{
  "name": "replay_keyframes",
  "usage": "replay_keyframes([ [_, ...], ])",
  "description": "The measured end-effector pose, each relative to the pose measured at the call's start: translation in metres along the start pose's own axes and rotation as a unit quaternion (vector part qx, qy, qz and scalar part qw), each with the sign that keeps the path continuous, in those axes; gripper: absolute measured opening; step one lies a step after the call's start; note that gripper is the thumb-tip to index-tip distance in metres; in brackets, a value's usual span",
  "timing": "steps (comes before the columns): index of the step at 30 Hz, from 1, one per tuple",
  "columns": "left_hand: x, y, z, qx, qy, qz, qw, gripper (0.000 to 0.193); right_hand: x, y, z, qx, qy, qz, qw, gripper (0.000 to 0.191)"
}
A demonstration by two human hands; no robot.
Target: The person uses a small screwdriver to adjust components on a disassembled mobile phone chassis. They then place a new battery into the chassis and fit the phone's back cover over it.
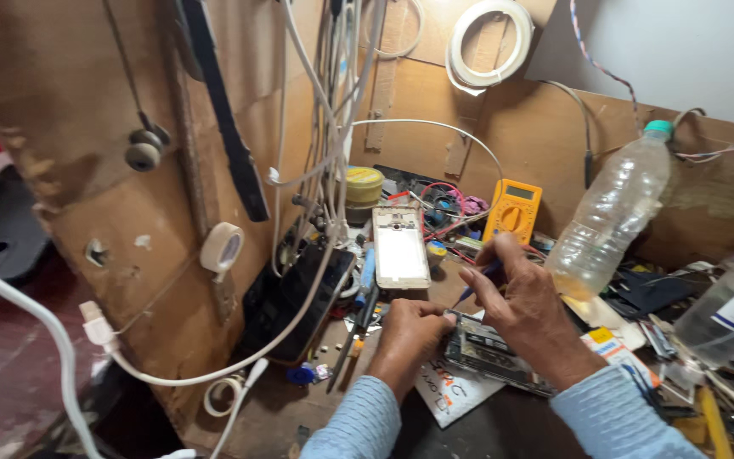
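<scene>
The cluttered brown wooden workbench [316, 399] carries everything here, backed by a brown board wall [129, 229] hung with white cables. Largest on it are 2 clear plastic bottles: 1 tall green-capped bottle [609, 217] leaning toward the back edge on the right, with a little yellowish liquid at its bottom, and 1 labelled bottle [732, 310] lying near the right edge. Next come 1 black phone [295, 297] leaning against the board wall at the left, and 1 white phone back shell [399, 246] lying flat toward the back, just right of it. 1 yellow multimeter [511, 211] stands at the back edge behind the hands. At the front edge lies 1 opened phone chassis with exposed circuit board [490, 353], resting on a white paper slip. The left hand [409, 336] is curled loosely, fingers pressed down on the chassis's left end, steadying it. The right hand [524, 306] has its fingers pinched together on 1 thin blue-handled tool [476, 285], the tip angled down to the chassis's upper left corner. 2 rolls of white tape hang on the wall.
</scene>
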State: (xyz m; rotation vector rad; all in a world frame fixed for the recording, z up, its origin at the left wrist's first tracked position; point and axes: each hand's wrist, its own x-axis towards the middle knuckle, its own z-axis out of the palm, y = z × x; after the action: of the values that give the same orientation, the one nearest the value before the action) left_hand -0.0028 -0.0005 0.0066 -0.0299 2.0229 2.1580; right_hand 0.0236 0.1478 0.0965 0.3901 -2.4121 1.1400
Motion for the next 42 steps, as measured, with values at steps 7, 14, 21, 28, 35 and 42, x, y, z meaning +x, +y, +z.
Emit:
replay_keyframes([
  [7,-0.0031,0.0037,-0.0022,0.000,-0.003,0.007,1.000,0.022,0.0111,0.0015,-0.0004,0.039,-0.052,0.053,0.996,0.024],
  [14,-0.0046,0.0050,-0.0014,-0.001,0.007,-0.004,1.000,0.022,0.0123,0.0017,-0.0021,0.096,-0.071,0.007,0.993,0.023],
  [21,-0.0012,0.0006,-0.0003,-0.030,0.001,-0.006,1.000,0.022,0.0095,0.0024,-0.0003,0.021,-0.034,0.058,0.998,0.026],
  [28,-0.0016,0.0008,-0.0025,0.018,-0.008,0.014,1.000,0.024,0.0106,0.0054,-0.0015,-0.008,-0.026,0.049,0.998,0.028],
  [35,-0.0020,0.0018,-0.0001,-0.004,-0.002,-0.008,1.000,0.023,0.0114,-0.0018,-0.0028,0.093,-0.059,0.077,0.991,0.023],
  [42,-0.0035,0.0033,-0.0026,0.001,0.002,-0.014,1.000,0.022,0.0130,0.0049,-0.0015,0.109,-0.062,0.069,0.990,0.027],
])
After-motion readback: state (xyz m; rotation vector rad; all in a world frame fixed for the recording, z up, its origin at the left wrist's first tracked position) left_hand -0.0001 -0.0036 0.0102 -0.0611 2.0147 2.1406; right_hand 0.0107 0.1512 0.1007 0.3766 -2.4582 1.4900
